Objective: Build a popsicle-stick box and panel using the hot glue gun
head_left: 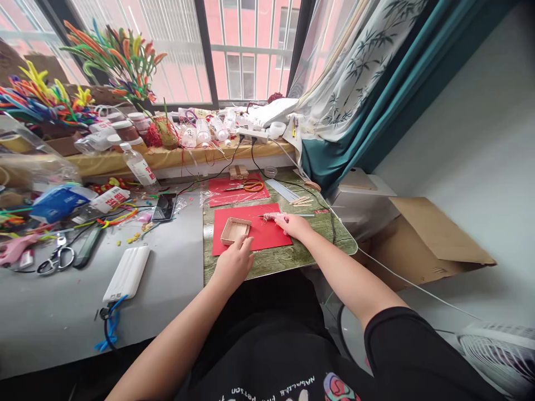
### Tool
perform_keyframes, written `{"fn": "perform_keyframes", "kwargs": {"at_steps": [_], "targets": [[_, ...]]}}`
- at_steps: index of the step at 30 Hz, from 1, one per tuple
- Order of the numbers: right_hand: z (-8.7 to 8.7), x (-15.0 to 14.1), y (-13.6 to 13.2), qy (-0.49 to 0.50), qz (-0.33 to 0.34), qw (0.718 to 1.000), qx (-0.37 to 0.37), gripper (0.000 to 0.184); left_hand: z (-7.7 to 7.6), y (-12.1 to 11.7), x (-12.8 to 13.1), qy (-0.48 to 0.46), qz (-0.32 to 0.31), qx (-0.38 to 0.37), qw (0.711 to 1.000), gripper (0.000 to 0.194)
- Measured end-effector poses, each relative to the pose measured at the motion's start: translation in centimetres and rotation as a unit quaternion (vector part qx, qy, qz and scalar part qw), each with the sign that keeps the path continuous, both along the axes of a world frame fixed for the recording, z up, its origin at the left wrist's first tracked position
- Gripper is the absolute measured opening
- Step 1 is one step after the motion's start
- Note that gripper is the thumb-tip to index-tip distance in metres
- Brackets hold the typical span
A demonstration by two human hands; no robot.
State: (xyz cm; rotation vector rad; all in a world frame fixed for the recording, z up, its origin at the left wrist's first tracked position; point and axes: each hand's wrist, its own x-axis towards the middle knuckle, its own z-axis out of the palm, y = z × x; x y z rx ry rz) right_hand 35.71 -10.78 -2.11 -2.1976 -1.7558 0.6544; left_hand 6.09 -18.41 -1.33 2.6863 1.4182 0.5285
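Observation:
My left hand (233,262) rests on the near edge of a red sheet (267,233), fingers curled, one fingertip touching a small square wooden frame (235,230) that lies on the sheet. My right hand (295,225) lies on the same sheet's right side, fingers closed around a pale pink tool (273,215) whose thin tip points left. The red sheet sits on a green wood-patterned mat (288,257).
A second red sheet with orange-handled scissors (247,186) lies farther back, wooden sticks (301,200) to its right. On the grey table (50,312) are a white power bank (127,273), scissors (54,260), a phone (164,206), bottles and pipe cleaners. A cardboard box (426,245) stands right.

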Motion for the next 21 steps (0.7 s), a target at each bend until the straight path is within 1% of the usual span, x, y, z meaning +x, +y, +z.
{"fn": "perform_keyframes", "kwargs": {"at_steps": [2,4,6,8,10,13,16,19,21], "targets": [[-0.1,0.1,-0.5,-0.005,-0.002,1.000,0.012,0.055,0.1,0.4,0.9,0.030,0.050,-0.011,0.998,0.057],[-0.2,0.2,-0.8,-0.008,-0.002,1.000,0.021,0.055,0.4,1.2,1.2,0.045,0.087,-0.022,0.995,0.056],[-0.3,0.3,-1.0,-0.008,-0.003,1.000,0.026,0.054,0.5,2.2,1.1,0.049,0.098,-0.029,0.994,0.044],[-0.5,0.4,-1.1,-0.006,-0.005,1.000,0.030,0.053,0.4,3.0,0.8,0.051,0.092,-0.029,0.994,0.027],[-0.7,0.5,-1.0,-0.003,-0.006,0.999,0.034,0.053,0.1,3.6,0.1,0.049,0.082,-0.026,0.995,0.018],[-1.0,0.7,-1.0,0.001,-0.006,0.999,0.042,0.050,-0.4,4.5,-1.9,0.039,0.061,-0.020,0.997,0.017],[-1.2,0.8,-1.0,0.005,-0.006,0.999,0.047,0.050,-0.4,5.8,-4.8,0.013,0.049,-0.016,0.999,0.018],[-1.4,1.0,-1.1,0.001,-0.005,0.999,0.053,0.052,-0.3,7.3,-7.5,-0.031,0.050,-0.021,0.998,0.022],[-1.5,1.0,-1.2,-0.006,-0.006,0.998,0.060,0.052,-0.4,7.9,-8.6,-0.073,0.056,-0.026,0.995,0.019]]}}
